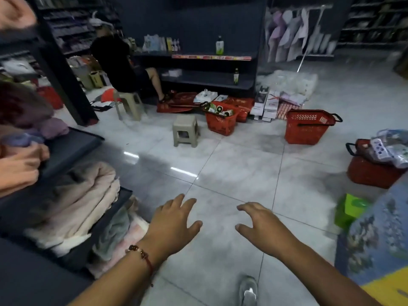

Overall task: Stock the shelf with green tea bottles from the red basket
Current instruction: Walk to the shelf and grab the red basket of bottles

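Both hands empty: your left hand (176, 219) and right hand (260, 224) hang spread over the grey floor tiles. You're in the approach step. The red plastic basket of green tea bottles (220, 120) sits well ahead, below the dark metal shelf (209, 81). Walk over, crouch, grip one bottle.

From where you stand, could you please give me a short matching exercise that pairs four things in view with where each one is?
Things:
1. bottle with the pale label
2. darker bottle
3. basket of bottles
4. grey stool

Places:
A. on the tiles, left of the bottle basket
B. lower shelf
C. on the floor, below the shelves
D. upper shelf, above the red price strip

Pairs: 1-D, 2-B, 3-C, 4-A
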